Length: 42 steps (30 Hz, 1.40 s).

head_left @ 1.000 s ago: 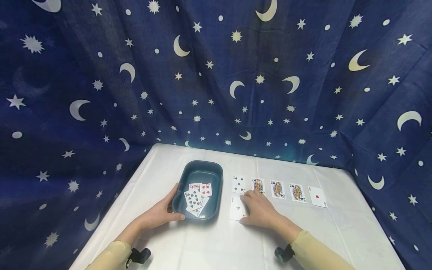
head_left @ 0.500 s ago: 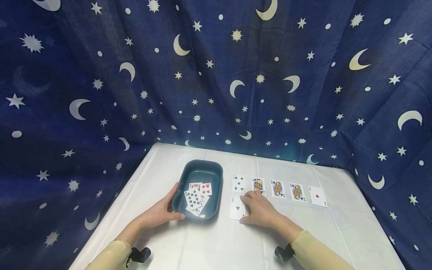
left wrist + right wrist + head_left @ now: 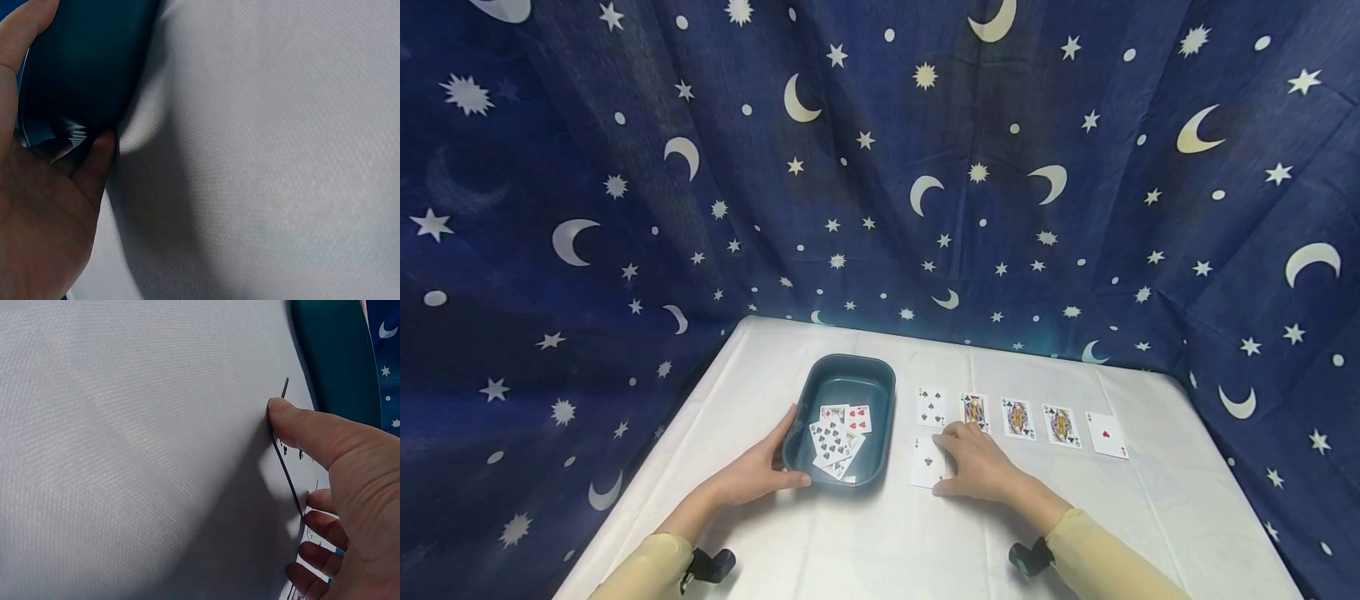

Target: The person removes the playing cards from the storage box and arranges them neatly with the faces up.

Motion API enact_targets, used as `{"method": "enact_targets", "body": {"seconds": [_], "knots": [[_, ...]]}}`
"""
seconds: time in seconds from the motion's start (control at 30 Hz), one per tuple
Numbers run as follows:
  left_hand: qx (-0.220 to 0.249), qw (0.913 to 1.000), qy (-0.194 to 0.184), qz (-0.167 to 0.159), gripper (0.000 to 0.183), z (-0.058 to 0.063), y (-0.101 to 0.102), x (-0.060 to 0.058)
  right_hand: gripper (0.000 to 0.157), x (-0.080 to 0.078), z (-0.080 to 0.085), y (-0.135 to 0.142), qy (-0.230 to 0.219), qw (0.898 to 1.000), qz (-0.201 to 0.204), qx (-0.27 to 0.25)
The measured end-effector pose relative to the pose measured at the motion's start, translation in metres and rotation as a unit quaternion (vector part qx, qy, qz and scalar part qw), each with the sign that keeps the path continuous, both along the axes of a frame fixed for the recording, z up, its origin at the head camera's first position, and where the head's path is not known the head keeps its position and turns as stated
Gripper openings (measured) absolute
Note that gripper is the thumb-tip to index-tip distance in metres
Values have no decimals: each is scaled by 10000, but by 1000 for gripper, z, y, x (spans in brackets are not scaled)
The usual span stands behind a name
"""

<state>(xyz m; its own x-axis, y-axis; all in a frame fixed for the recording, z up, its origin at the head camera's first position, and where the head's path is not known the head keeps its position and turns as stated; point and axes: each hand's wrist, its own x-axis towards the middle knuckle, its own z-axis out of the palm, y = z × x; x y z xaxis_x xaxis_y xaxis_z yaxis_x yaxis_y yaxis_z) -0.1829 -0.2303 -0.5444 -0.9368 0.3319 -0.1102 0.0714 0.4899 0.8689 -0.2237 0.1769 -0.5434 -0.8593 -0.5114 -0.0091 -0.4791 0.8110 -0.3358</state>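
My left hand [image 3: 748,477] grips the near left corner of a dark teal plastic tub [image 3: 853,393]. Thumb and fingers spread along its wall, as the left wrist view also shows. Several loose playing cards [image 3: 835,442] lie face up inside the tub. To its right, my right hand [image 3: 977,468] holds an ace of clubs [image 3: 927,463] by its edges, the thumb at the near side and fingers at the far side. That card lies on or just above the cloth; its right part is covered by the hand. In the right wrist view the card [image 3: 289,472] appears nearly edge-on.
Behind the right hand runs a row of face-up cards: a five of spades [image 3: 931,408], a jack [image 3: 974,410] partly covered by the fingers, two more face cards [image 3: 1018,419] and an ace of hearts [image 3: 1107,435]. White cloth [image 3: 865,550] covers the table; a starry blue curtain [image 3: 880,208] surrounds it.
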Motion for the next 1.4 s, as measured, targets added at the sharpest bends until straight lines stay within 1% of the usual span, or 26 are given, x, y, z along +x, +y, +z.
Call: {"method": "enact_targets", "body": {"seconds": [0.23, 0.47, 0.6, 0.77, 0.83, 1.07, 1.2, 1.4], "knots": [[-33, 10000, -8, 31, 121, 2, 0, 1, 86, 0, 1, -1, -8, 10000, 6, -20], [80, 9999, 87, -17, 122, 0, -2, 0, 86, 0, 2, -3, -36, 10000, -33, 35], [-32, 10000, 39, -35, 123, -1, -2, 0, 86, 0, 3, -3, -42, 10000, -11, 33], [-104, 9999, -52, 13, 125, 0, -3, 0, 88, -2, 5, 0, -146, 9999, 58, -10], [-134, 9999, -31, 22, 125, 0, -3, 0, 89, -4, 7, 1, -166, 9998, 90, -14], [-150, 9999, -11, 2, 125, 0, -3, 0, 85, -14, 21, 1, 124, 9998, 34, -166], [-171, 9999, -4, -19, 124, 0, -3, 0, 85, -20, 30, -1, 171, 9994, 2, -308], [-203, 9998, 10, -21, 124, 1, -2, 0, 83, -27, 45, -9, 328, 9978, 157, -554]]}}
